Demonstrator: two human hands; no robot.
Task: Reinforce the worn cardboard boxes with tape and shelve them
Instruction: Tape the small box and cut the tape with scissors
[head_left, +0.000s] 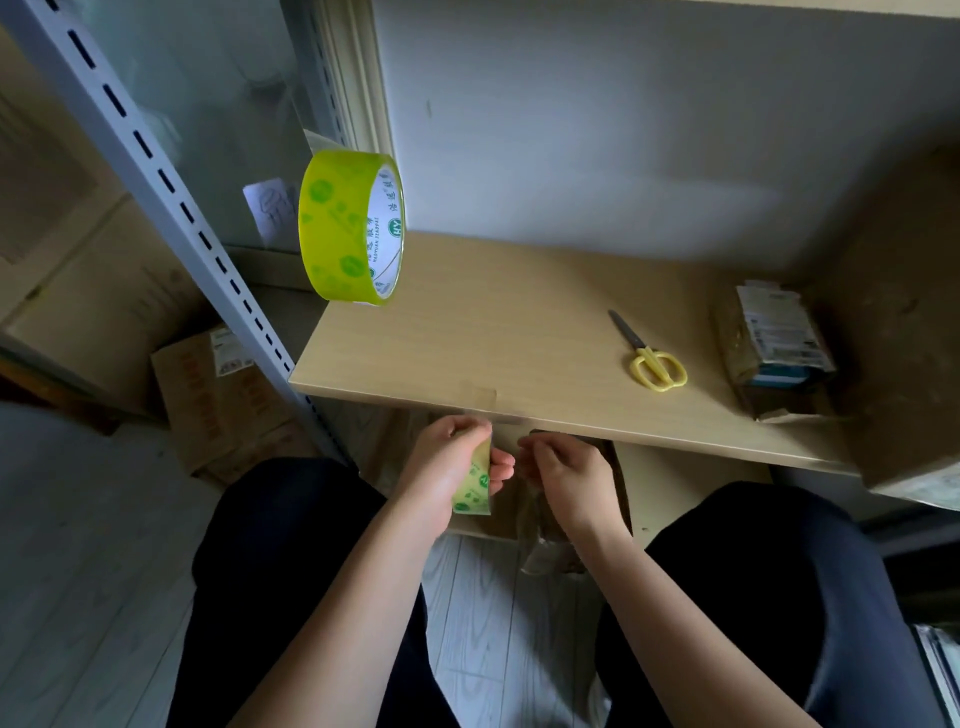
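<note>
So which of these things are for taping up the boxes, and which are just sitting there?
For the job:
- tape roll, standing near the shelf's left end
- tape strip, pinched in the left hand
- scissors on the shelf
- right hand, fingers curled beside the strip
- worn cardboard box on the floor

Just lying about:
- small packet on the shelf
- paper note behind the roll

On my tape roll (351, 227) the core reads "HY" in a green badge; other print there, I cannot read.
</note>
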